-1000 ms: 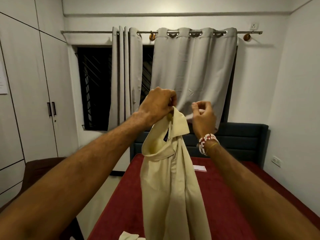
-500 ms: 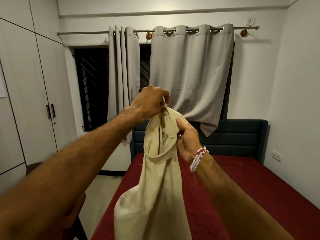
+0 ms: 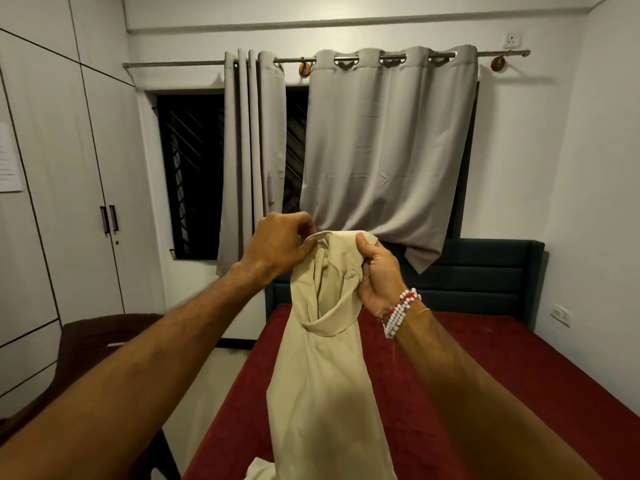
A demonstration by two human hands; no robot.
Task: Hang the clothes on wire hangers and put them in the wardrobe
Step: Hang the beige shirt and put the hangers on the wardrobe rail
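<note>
A cream shirt [image 3: 325,386] hangs in front of me above the bed, held up at chest height by its collar end. My left hand [image 3: 277,245] pinches the top of the fabric at its left edge. On the right side of the collar, my right hand [image 3: 375,271] grips the cloth with the thumb on top; beaded bracelets ring that wrist. No wire hanger shows clearly; any inside the shirt is hidden. The white wardrobe [image 3: 69,188] with two dark handles stands shut at the left.
A bed with a red cover [image 3: 502,372] and a dark headboard [image 3: 485,271] lies ahead. A brown chair [image 3: 93,337] stands at lower left beside the wardrobe. Grey curtains [image 3: 384,147] hang over a dark window.
Both hands lowered the shirt slightly. My right hand went from pinching in the air beside the collar to gripping the collar's right side, spreading the top of the shirt.
</note>
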